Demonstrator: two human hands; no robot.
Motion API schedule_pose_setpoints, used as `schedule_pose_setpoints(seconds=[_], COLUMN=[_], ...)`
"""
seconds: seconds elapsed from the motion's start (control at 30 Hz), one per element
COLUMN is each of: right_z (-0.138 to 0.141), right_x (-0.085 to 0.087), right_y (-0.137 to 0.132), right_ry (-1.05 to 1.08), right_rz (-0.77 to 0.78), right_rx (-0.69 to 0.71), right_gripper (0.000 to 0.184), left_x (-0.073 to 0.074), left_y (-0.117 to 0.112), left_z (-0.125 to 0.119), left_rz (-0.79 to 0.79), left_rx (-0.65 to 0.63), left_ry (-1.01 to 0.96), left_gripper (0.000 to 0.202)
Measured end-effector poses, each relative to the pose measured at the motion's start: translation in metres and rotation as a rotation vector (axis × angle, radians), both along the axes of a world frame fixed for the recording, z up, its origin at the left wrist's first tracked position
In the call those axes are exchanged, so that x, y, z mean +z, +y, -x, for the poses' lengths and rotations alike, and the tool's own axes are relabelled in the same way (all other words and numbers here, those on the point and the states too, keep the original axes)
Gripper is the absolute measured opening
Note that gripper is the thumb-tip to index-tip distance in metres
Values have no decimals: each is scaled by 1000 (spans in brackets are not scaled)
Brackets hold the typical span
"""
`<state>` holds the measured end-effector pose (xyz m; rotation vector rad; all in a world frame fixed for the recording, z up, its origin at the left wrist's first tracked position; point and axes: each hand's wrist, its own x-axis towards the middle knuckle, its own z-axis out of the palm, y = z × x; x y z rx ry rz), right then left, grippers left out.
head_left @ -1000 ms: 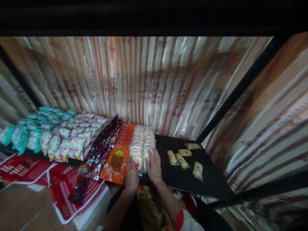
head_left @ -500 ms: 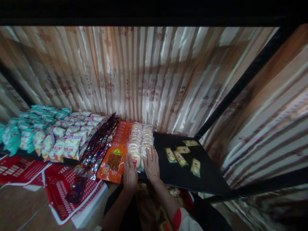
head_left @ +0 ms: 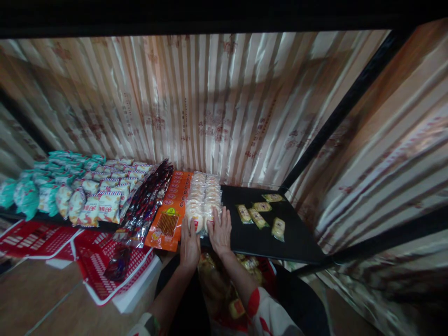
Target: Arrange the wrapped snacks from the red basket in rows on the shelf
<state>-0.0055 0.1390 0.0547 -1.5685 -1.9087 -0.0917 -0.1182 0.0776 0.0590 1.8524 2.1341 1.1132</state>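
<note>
left hand: fingers straight and uncurled, flat along the near left edge of the white packets (head_left: pixel 205 198); nothing gripped (head_left: pixel 190 247)
right hand: fingers loosely spread over the packets' near right end, not closed around any; how hard it presses, cannot tell (head_left: pixel 220 232)
white packets: two columns side by side on the black shelf (head_left: pixel 297 247), between and just ahead of the hands
long axis: runs from the shelf's front edge back toward the curtain (head_left: pixel 217 93), away from the fingertips
nearer hand: left to the left column, right to the right column
left neighbour: orange bag (head_left: pixel 171 205), lying alongside the left column
right neighbour: yellow packets (head_left: pixel 258 218), loosely scattered, apart from the right hand
</note>
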Motion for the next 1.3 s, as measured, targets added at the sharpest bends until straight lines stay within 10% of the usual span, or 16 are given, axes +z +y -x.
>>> schedule_pose_setpoints(seconds=[0.5, 0.9, 1.3], right_z=[-34, -66, -87], right_x=[-46, -121, -91], right_y=[-96, -127, -127], right_ry=[104, -48, -196], right_rz=[0, 293, 669], right_rx=[147, 91, 335], right_gripper=[47, 43, 38], left_x=[-26, -67, -66], left_y=[-68, -83, -81], left_z=[-47, -63, -69], left_rz=[79, 404, 550], left_rx=[-320, -417, -406], left_ry=[83, 247, 214], left_gripper=[37, 45, 36])
